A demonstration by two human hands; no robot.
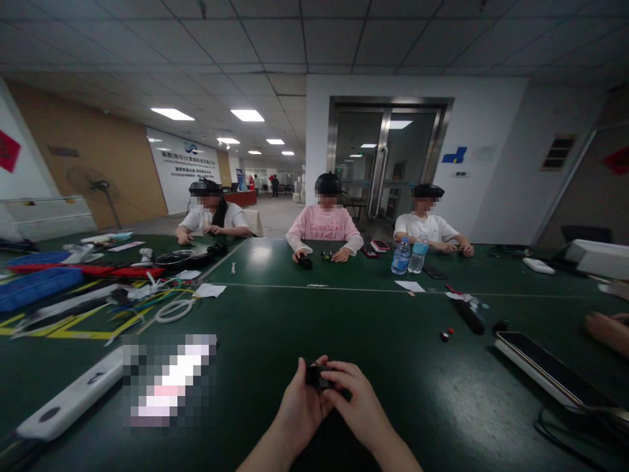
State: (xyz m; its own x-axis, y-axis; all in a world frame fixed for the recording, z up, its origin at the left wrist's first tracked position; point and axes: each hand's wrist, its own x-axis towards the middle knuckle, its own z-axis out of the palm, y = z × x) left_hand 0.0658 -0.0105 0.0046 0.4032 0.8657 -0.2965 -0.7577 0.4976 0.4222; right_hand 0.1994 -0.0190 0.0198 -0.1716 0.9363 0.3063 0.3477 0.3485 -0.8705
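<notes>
A small black object is held between my two hands above the green table, near the bottom centre. My left hand cups it from the left and below, with the thumb raised beside it. From the right, my right hand has its fingers closed on the object's right side. The fingers hide part of the object, and its details are too small and dark to make out.
On the green table, a white power strip and a pixelated bright item lie left. A phone is right. Farther off are cables, blue trays, bottles and several people.
</notes>
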